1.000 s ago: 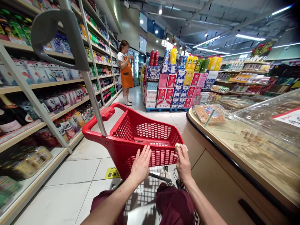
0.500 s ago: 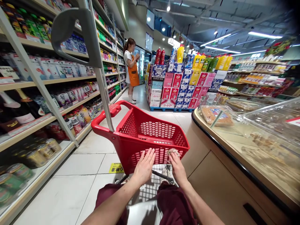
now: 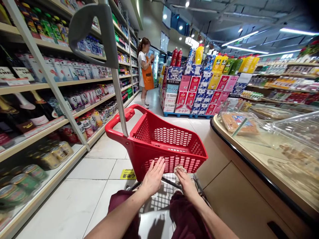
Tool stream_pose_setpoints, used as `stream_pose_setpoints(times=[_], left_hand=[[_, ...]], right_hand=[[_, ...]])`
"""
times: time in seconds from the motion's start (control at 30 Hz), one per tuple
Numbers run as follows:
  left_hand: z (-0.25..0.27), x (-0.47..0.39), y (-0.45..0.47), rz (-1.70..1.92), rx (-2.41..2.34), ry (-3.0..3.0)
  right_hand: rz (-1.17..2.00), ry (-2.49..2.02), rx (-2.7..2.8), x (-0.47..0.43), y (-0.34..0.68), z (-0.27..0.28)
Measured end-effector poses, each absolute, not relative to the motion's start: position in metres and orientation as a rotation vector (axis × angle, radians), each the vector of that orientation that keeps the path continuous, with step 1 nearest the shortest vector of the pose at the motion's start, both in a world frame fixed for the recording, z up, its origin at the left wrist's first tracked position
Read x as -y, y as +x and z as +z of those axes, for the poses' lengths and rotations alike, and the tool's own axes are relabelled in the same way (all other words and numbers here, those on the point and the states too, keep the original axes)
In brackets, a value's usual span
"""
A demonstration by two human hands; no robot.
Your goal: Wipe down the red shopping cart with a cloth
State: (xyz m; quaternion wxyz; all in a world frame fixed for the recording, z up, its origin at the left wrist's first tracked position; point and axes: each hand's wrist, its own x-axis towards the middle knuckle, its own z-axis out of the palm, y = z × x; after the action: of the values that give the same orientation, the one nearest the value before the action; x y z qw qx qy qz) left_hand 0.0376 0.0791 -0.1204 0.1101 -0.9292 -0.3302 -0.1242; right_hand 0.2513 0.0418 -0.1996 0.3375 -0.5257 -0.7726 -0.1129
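Note:
A red plastic shopping basket cart (image 3: 136,151) with slotted sides stands before me, its near side wall toward me. My left hand (image 3: 153,177) lies flat on that wall, fingers stretched out and together, holding nothing. Toward the lower right part of the same wall, my right hand (image 3: 186,182) presses a crumpled beige cloth (image 3: 179,169) against the slots. The fingertips partly cover the cloth. A tall metal post with a grey handle (image 3: 112,36) rises from the cart's left end. Inside, the basket shows no goods.
Drink shelves (image 3: 74,114) line the left side. A glass-topped counter (image 3: 224,141) with packed food stands close on the right. Farther ahead are stacked drink cartons (image 3: 189,94) and a person in an orange apron (image 3: 148,76). A yellow floor sticker (image 3: 127,174) lies beside the cart.
My right hand has slid left and slightly down along the basket wall with the cloth. My left hand stays flat on the wall. The whole scene has shifted right in view.

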Motion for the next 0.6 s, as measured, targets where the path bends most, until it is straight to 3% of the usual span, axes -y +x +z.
stream_pose_setpoints(times=[0.2, 0.4, 0.6], left_hand=[[-0.115, -0.086, 0.032, -0.391, 1.042, -2.7], [-0.119, -0.083, 0.02, -0.38, 1.064, -2.718], [-0.119, -0.085, 0.014, -0.448, 1.103, -2.689]], right_hand=[[-0.332, -1.279, 1.92, -0.057, 0.233, -0.161], [-0.331, -1.226, 2.103, -0.053, 0.221, -0.191], [-0.353, -1.201, 1.987, -0.068, 0.205, -0.164]])
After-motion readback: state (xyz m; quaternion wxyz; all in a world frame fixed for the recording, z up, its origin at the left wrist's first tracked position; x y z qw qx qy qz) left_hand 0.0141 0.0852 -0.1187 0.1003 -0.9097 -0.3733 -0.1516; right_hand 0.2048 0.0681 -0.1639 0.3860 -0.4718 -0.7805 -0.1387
